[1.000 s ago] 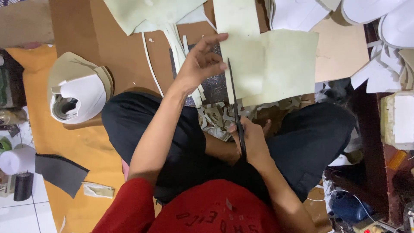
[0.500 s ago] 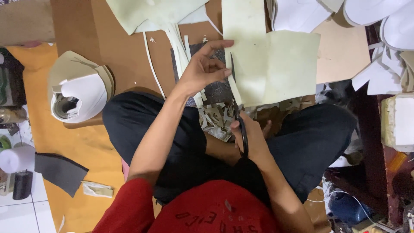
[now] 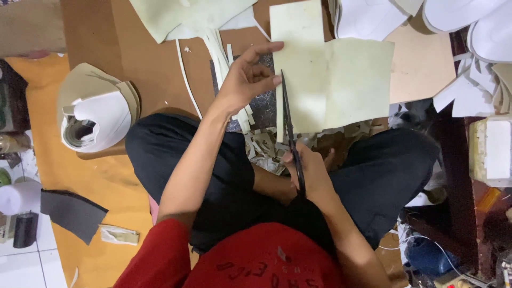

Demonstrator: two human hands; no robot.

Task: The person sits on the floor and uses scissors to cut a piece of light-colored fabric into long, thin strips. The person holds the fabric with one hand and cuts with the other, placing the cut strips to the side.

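Note:
I sit cross-legged on the floor in black trousers. My right hand (image 3: 309,173) grips black scissors (image 3: 290,133) whose blades lie along the left edge of a pale cream sheet (image 3: 333,80). My left hand (image 3: 248,80) pinches that sheet's left edge just above the blade tips, fingers spread. Several thin cut strips (image 3: 221,53) lie under and beside my left hand, and small offcuts (image 3: 264,146) are piled in my lap.
A stack of pale and white cut pieces (image 3: 96,114) sits at the left on the orange floor. A dark grey scrap (image 3: 72,213) lies lower left. White shaped pieces (image 3: 469,32) are heaped at the upper right, with a white block (image 3: 493,149) below them. Brown board (image 3: 149,64) lies ahead.
The scissors have advanced up along the sheet's left edge. My left hand shifted slightly up and right, still holding the sheet.

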